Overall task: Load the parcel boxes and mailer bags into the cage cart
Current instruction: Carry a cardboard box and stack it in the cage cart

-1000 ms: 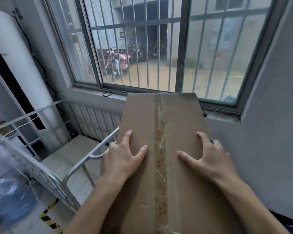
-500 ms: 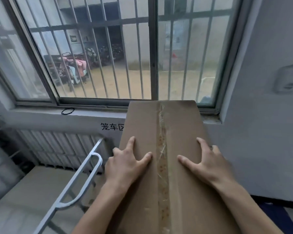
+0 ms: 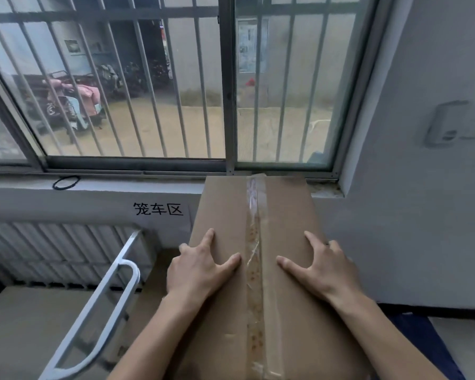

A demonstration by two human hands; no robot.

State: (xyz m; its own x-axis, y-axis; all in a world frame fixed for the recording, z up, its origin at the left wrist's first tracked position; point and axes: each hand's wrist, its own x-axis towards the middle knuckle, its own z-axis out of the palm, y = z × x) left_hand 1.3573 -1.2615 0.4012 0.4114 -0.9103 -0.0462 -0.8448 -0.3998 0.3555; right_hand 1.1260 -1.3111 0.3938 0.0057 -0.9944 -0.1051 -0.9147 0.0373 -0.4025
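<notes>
Nearest my view, the left hand [image 3: 198, 270] and the right hand [image 3: 324, 272] lay on top of the parcel box [image 3: 285, 215]. Each had its thumb and forefinger spread flat on the cardboard and its other fingers bent over the side edge, gripping the box. A strip of clear tape [image 3: 254, 283] ran down the lid between them. The box was held lengthwise straight ahead, with its far end pointing at the window sill [image 3: 121, 185]. I could not tell what, if anything, bore it from beneath. Just to its left stood the cage cart [image 3: 102, 297], with a white tubular rail slanting up, a flat grey deck [image 3: 25, 325] below and a barred panel [image 3: 52, 250] at the back against the wall. A dark blue surface [image 3: 422, 338] showed at the lower right, too cut off to name. The wall was plain grey, with black lettering [image 3: 158, 209] painted under the sill. A black loop [image 3: 66, 182] lay on the sill itself. Above it was a barred window [image 3: 225, 78] in a grey frame, and through it I saw a sandy yard with a parked scooter [image 3: 72, 102]. On the right-hand wall hung a pale fitting [image 3: 450, 124], blurred. I counted one box, two hands, one strip of tape, one cart, one loop, three painted characters and one wall fitting.
</notes>
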